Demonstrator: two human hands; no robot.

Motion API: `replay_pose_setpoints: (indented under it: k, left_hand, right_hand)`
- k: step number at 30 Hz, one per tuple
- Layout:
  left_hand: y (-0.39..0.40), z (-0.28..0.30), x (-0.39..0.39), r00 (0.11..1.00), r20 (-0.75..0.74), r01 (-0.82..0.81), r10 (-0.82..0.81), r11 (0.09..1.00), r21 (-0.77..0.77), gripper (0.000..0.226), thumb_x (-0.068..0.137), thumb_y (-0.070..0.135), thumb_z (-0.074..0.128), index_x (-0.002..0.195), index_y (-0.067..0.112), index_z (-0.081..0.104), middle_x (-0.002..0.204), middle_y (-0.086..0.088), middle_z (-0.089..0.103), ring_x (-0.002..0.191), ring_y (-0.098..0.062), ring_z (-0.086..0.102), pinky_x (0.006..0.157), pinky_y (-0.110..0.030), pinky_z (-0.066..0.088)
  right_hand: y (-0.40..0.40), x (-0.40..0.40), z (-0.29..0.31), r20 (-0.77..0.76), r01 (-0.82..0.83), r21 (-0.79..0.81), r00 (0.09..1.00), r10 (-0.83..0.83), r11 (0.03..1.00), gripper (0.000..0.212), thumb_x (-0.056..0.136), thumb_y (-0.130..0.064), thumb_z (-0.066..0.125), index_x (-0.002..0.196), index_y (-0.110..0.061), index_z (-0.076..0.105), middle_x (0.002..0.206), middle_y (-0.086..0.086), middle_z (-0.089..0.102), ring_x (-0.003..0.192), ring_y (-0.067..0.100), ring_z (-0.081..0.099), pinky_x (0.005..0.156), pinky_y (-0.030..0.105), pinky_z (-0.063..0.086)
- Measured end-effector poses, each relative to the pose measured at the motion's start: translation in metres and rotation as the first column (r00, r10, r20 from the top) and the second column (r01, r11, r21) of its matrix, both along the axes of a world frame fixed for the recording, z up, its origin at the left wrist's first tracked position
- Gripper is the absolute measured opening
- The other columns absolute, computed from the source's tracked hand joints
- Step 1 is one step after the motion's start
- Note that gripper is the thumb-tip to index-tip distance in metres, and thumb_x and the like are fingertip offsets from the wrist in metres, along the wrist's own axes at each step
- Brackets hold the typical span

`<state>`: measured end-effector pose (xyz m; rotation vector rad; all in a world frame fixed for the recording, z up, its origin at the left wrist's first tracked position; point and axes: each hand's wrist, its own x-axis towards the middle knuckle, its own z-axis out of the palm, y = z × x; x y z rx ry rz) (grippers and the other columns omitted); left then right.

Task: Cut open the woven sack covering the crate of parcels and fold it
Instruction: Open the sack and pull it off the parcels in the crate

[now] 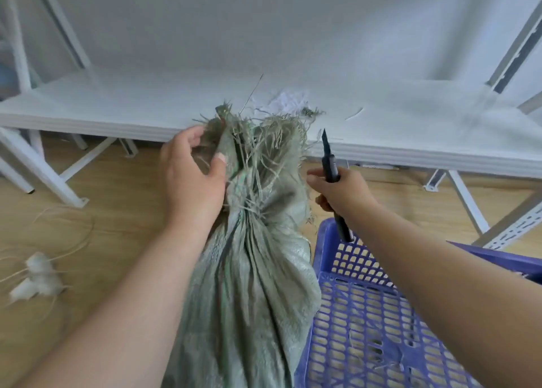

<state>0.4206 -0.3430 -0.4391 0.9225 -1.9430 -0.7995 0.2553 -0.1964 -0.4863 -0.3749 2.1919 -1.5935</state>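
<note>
Green woven sack [252, 285] stands tied beside the blue crate [366, 314]; left hand [192, 176] grips its frayed neck, right hand [337, 191] clasps a knife [330, 164]. Cutting and folding remain.

The gathered neck of the woven sack [249, 241] is clasped by the fingers [190, 141] of the left hand [190, 176], with its frayed mouth just above them. A knife [331, 167] is gripped in the right hand [340, 191], its blade raised above the fingers, just right of the sack. A crate [366, 314] is set below that hand, right of the sack. A shelf [117, 109] is placed behind both hands.
</note>
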Motion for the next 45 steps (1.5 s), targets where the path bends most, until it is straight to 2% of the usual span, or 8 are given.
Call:
replay_pose_setpoints:
  k: [2, 5, 10, 16, 21, 25, 35, 45]
  left_hand:
    - [-0.011, -0.015, 0.012, 0.988, 0.151, -0.058, 0.018, 0.962, 0.266, 0.068, 0.088, 0.038, 0.064, 0.145, 0.018, 0.032, 0.146, -0.004, 0.039, 0.13, -0.021, 0.041, 0.106, -0.033, 0.032]
    - [-0.013, -0.032, 0.011, 0.856, 0.4, 0.045, -0.326, 0.819, 0.572, 0.076, 0.085, 0.062, 0.055, 0.144, 0.019, 0.037, 0.146, -0.008, 0.044, 0.131, -0.032, 0.044, 0.109, -0.048, 0.034]
    - [0.009, -0.041, -0.014, 0.78, 0.374, 0.366, -0.501, 0.851, 0.376, 0.054, 0.088, 0.03, 0.063, 0.138, 0.024, 0.044, 0.131, -0.002, 0.06, 0.118, -0.026, 0.056, 0.1, -0.041, 0.046]
    - [0.044, -0.057, -0.027, 0.521, 0.422, 0.703, -0.742, 0.653, 0.282, 0.048, 0.086, 0.012, 0.061, 0.131, 0.025, 0.051, 0.125, -0.001, 0.064, 0.114, -0.022, 0.059, 0.096, -0.034, 0.046]
    - [0.066, -0.058, -0.046, 0.418, 0.806, 0.668, -0.419, 0.743, 0.039, 0.08, 0.074, 0.056, 0.07, 0.142, 0.029, 0.036, 0.139, -0.003, 0.052, 0.124, -0.029, 0.05, 0.099, -0.042, 0.04]
    - [0.084, -0.06, -0.061, 0.361, 0.907, 0.703, -0.215, 0.702, -0.114, 0.034, 0.089, 0.021, 0.059, 0.121, 0.03, 0.063, 0.122, -0.002, 0.065, 0.111, -0.028, 0.06, 0.085, -0.034, 0.048]
    - [0.08, -0.061, -0.072, 0.438, 0.855, 0.645, -0.279, 0.76, -0.083, 0.039, 0.092, 0.015, 0.055, 0.119, 0.042, 0.063, 0.127, 0.004, 0.063, 0.113, -0.026, 0.06, 0.071, -0.027, 0.036]
    - [0.094, -0.057, -0.082, 0.19, 0.949, 0.722, -0.25, 0.69, 0.038, 0.058, 0.085, 0.039, 0.065, 0.139, 0.035, 0.043, 0.139, 0.001, 0.051, 0.118, -0.024, 0.056, 0.088, -0.036, 0.048]
  right_hand:
    - [-0.008, 0.029, -0.004, 0.041, -0.077, -0.03, 0.996, 0.078, 0.997, 0.024, 0.079, -0.027, 0.078, 0.1, -0.017, 0.07, 0.075, -0.001, 0.068, 0.043, 0.005, 0.058, 0.048, 0.019, 0.049]
    - [-0.021, 0.058, -0.004, 0.06, -0.101, -0.064, 0.993, 0.105, 0.993, 0.035, 0.074, -0.033, 0.082, 0.099, -0.017, 0.065, 0.084, 0.002, 0.069, 0.042, 0.006, 0.056, 0.048, 0.021, 0.046]
    - [-0.028, 0.068, 0.01, 0.032, -0.009, -0.133, 0.999, 0.014, 0.991, 0.046, 0.067, -0.039, 0.086, 0.094, -0.012, 0.059, 0.067, -0.001, 0.058, 0.035, 0.005, 0.049, 0.038, 0.016, 0.039]
    - [0.014, 0.041, -0.009, 0.247, 0.457, -0.054, 0.868, -0.431, 0.888, 0.035, 0.059, -0.023, 0.087, 0.076, -0.007, 0.06, 0.04, 0.0, 0.052, 0.026, 0.01, 0.044, 0.034, 0.017, 0.033]
    - [0.058, 0.043, -0.071, 0.624, 0.66, 0.105, 0.539, -0.566, 0.744, 0.035, 0.078, -0.014, 0.074, 0.062, -0.009, 0.043, 0.025, 0.001, 0.034, 0.015, 0.011, 0.028, 0.03, 0.014, 0.026]
    - [0.067, 0.054, -0.078, 0.742, 0.617, 0.094, 0.48, -0.468, 0.782, 0.039, 0.089, -0.014, 0.064, 0.059, -0.011, 0.039, 0.023, -0.002, 0.032, 0.015, 0.008, 0.026, 0.028, 0.01, 0.025]
    - [0.132, 0.048, -0.027, 0.886, 0.733, 0.207, 0.14, -0.442, 0.648, 0.017, 0.081, -0.005, 0.063, 0.09, -0.004, 0.049, 0.073, 0.004, 0.049, 0.05, 0.01, 0.042, 0.036, 0.017, 0.042]
    - [0.126, 0.112, 0.012, 0.955, 0.541, -0.096, 0.287, -0.077, 0.836, 0.028, 0.075, 0.007, 0.06, 0.098, -0.004, 0.049, 0.072, 0.011, 0.049, 0.05, 0.012, 0.042, 0.038, 0.021, 0.042]
